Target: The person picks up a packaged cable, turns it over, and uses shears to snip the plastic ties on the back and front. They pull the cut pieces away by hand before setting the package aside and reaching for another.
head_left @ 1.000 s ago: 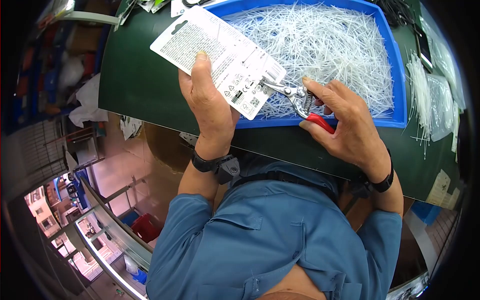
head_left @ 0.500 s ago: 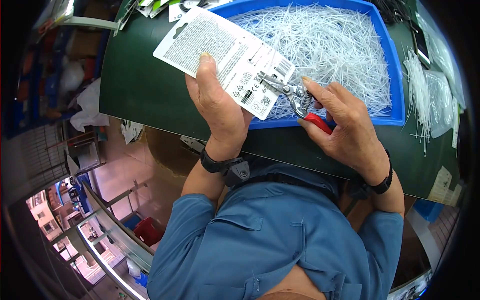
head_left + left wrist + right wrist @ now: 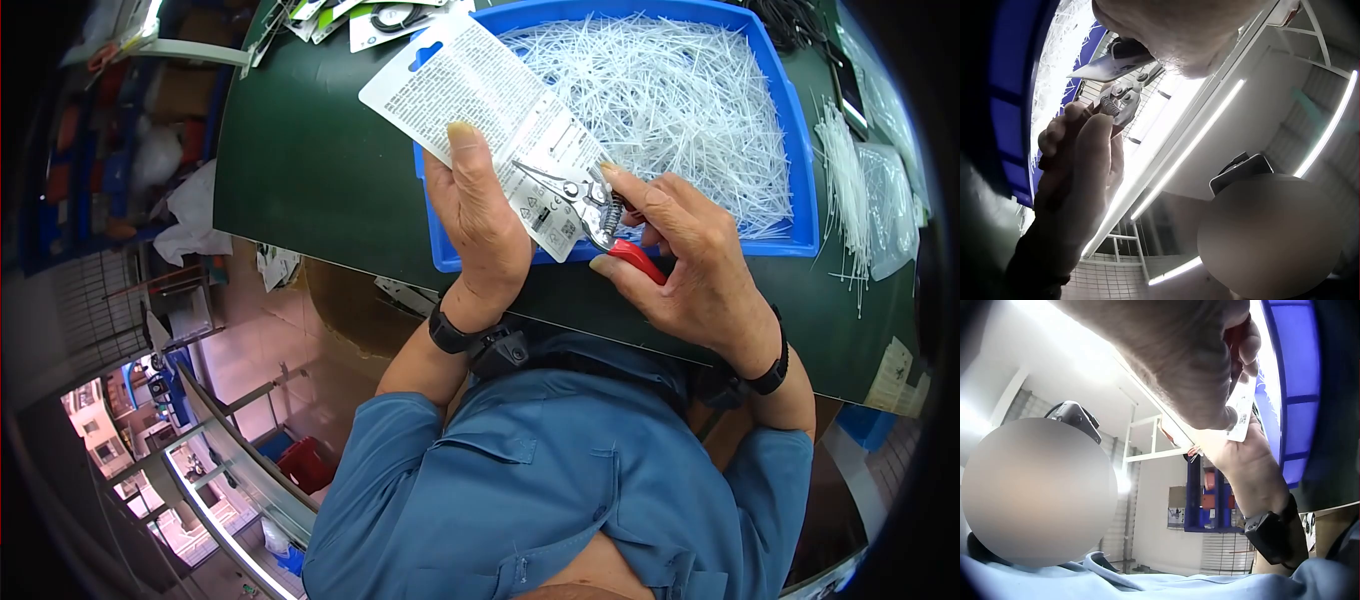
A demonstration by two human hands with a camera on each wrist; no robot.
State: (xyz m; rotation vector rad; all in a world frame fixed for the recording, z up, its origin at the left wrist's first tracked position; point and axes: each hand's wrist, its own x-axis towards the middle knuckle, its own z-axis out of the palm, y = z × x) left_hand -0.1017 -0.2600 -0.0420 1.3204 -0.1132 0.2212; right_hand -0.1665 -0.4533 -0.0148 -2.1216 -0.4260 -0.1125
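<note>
My left hand [image 3: 485, 220] holds a white printed packaging card [image 3: 470, 90], its thumb on the printed face and the other fingers behind. The card has a hanging slot at its upper left corner. My right hand [image 3: 690, 240] grips spring-loaded pruning shears [image 3: 632, 258] with red handles and metal blades. In the head view the blades lie over the lower part of the card, pointing left toward the left thumb. The left wrist view shows the shears' spring and pivot [image 3: 1125, 103] close to the card [image 3: 1110, 69]. Part of the handles is hidden in the right palm.
Behind the hands, a blue tray [image 3: 805, 190] full of thin white plastic strips stands on a green table [image 3: 300, 170]. More strips [image 3: 848, 190] and clear bags [image 3: 885, 215] lie at the right. Several carded packages [image 3: 375, 25] lie at the back left.
The left hand and the card have moved right, closer to the right hand. The right hand has stayed nearly in place, still gripping the shears, and the blades now overlap the card further.
</note>
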